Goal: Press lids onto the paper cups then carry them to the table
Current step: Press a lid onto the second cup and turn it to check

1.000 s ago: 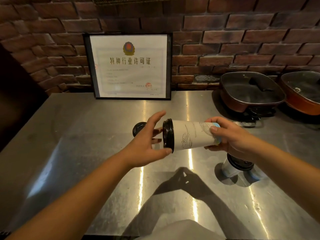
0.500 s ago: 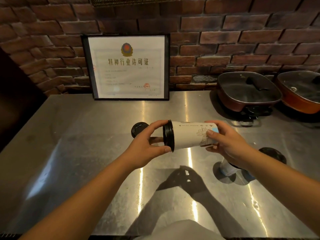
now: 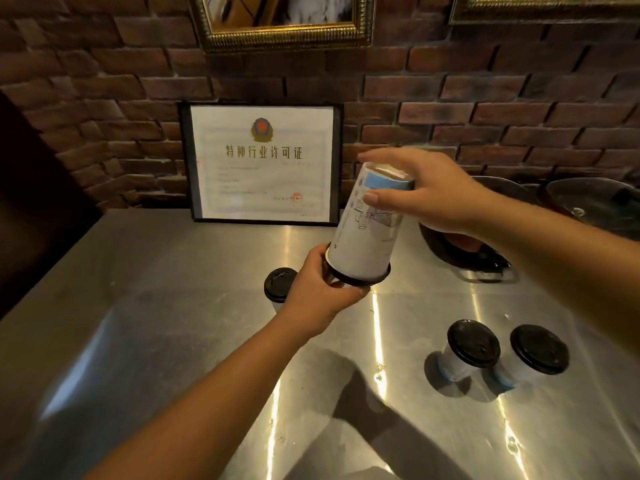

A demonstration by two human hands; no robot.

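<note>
A white paper cup (image 3: 363,237) with a line drawing and a blue base is held upside down above the steel counter (image 3: 156,323). Its black lid (image 3: 360,279) faces down. My left hand (image 3: 322,292) cups the lid from below and the left. My right hand (image 3: 429,195) grips the cup's upturned base, thumb on the cup wall. Three more lidded cups stand on the counter: one (image 3: 278,285) behind my left hand, partly hidden, and two at the right, one (image 3: 469,348) beside the other (image 3: 535,351).
A framed certificate (image 3: 263,161) leans on the brick wall at the back. Two lidded pans (image 3: 588,206) sit at the back right, partly behind my right arm. A gold picture frame (image 3: 284,36) hangs above. A dark panel bounds the left side.
The cup was lying sideways between my hands; it has been turned upside down and raised, with the lid now at the bottom. The camera has tilted up, so both right-hand cups show.
</note>
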